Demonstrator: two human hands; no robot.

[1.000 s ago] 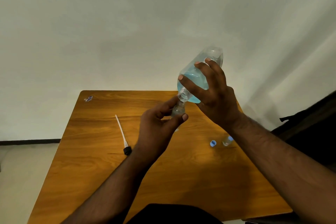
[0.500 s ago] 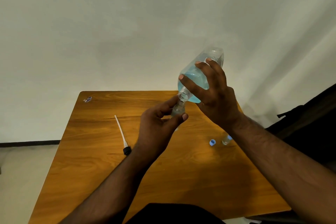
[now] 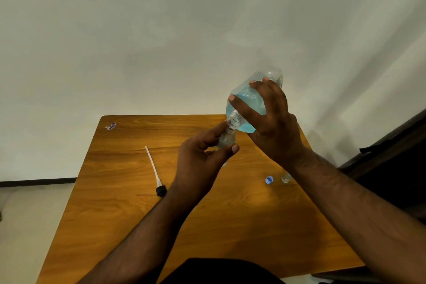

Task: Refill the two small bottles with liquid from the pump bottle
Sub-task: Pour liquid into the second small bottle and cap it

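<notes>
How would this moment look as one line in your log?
step: pouring | right hand: tilts pump bottle | left hand: holds small bottle under its neck

Clear big bottle (image 3: 247, 101) with light blue liquid, orange-brown wood-grain bench (image 3: 115, 191), little blue cap (image 3: 269, 179), white pump tube (image 3: 152, 166) with a black collar, off-white wall (image 3: 138, 41).

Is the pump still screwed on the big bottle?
No, the pump lies on the table, and the big bottle has an open neck.
</notes>
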